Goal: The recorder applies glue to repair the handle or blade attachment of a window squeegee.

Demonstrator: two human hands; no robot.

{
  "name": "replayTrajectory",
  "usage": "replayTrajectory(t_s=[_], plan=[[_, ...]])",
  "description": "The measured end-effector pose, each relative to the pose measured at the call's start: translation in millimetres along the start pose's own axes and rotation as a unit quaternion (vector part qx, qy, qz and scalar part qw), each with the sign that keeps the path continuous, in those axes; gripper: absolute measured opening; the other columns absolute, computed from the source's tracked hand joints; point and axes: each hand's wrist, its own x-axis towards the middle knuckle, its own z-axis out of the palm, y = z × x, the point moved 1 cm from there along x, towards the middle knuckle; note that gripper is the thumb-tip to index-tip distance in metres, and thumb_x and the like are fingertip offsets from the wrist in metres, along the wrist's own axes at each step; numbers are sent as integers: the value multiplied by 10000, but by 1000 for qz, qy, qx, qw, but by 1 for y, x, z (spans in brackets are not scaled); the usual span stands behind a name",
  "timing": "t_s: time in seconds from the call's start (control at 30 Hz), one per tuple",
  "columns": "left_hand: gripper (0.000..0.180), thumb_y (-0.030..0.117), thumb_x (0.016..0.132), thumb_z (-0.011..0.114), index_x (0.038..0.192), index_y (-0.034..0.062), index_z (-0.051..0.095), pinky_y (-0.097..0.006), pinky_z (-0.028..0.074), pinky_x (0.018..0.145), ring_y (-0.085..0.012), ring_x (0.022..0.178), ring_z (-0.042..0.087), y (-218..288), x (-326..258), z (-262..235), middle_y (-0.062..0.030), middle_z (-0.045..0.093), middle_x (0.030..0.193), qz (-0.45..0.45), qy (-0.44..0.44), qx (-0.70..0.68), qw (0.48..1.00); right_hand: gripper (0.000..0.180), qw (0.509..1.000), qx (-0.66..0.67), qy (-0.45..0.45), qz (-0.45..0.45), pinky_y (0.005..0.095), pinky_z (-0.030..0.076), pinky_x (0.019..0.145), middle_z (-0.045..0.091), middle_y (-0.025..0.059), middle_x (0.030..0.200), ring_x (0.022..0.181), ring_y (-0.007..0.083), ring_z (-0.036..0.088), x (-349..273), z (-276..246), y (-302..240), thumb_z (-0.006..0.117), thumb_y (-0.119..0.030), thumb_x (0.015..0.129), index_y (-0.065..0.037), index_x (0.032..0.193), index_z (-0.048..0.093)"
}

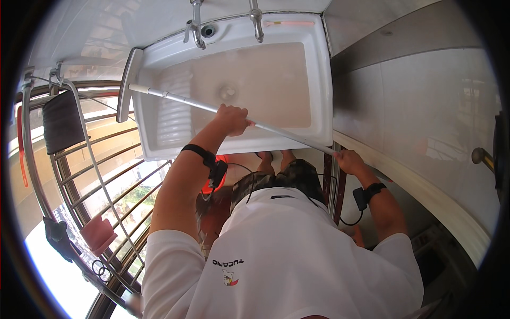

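A flat-headed mop (183, 99) with a long silver pole slants across the white sink (320, 80). Its long grey head (126, 85) rests against or just over the sink's left rim; whether they touch I cannot tell. My left hand (232, 120) is closed around the middle of the pole, above the basin. Farther down, past the sink's near right corner, my right hand (350, 161) grips the pole near its lower end. Cloudy, greyish-brown water (265, 80) covers the sink floor, and the drain shows faintly through it. A ribbed washboard slope (174, 106) runs along the basin's left side.
Two metal taps (196, 32) (256, 21) reach over the back rim, near an orange-handled brush (289, 23). Window bars and a rail with hanging cloths (66, 122) stand at left. A wall (404, 101) closes in the right side. A red bucket (215, 183) sits below.
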Motion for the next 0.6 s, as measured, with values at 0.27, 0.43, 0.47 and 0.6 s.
replayTrajectory(t_s=[0.27, 0.43, 0.47, 0.6], plan=[[459, 505, 1004, 492, 1094, 86, 656, -474, 395, 955, -303, 1072, 631, 0, 0, 1, -108, 689, 1037, -4, -6, -10, 1000, 680, 1000, 1, 5, -9, 540, 499, 863, 684, 301, 928, 952, 493, 638, 2, 3, 1, 392, -550, 1021, 39, 878, 702], [465, 511, 1001, 495, 1095, 85, 657, -481, 395, 967, -303, 1075, 629, 1, 0, 0, -112, 690, 1042, -2, -3, -12, 1000, 686, 1000, -5, 8, -9, 540, 499, 857, 681, 304, 912, 940, 496, 637, 3, 6, 4, 389, -550, 1020, 42, 872, 701], [465, 511, 1001, 495, 1095, 85, 657, -481, 395, 967, -303, 1075, 629, 1, 0, 1, -112, 690, 1042, -2, -3, -12, 1000, 686, 1000, -6, 7, -9, 540, 499, 857, 681, 304, 912, 940, 496, 637, 3, 6, 5, 389, -550, 1020, 42, 872, 701], [474, 517, 999, 496, 1097, 82, 655, -483, 397, 964, -305, 1071, 632, 0, 1, 1, -111, 690, 1042, 0, -1, -9, 1000, 647, 1000, -5, -3, -17, 537, 499, 830, 677, 296, 917, 917, 488, 637, 3, 5, 5, 410, -539, 1016, 42, 896, 668]])
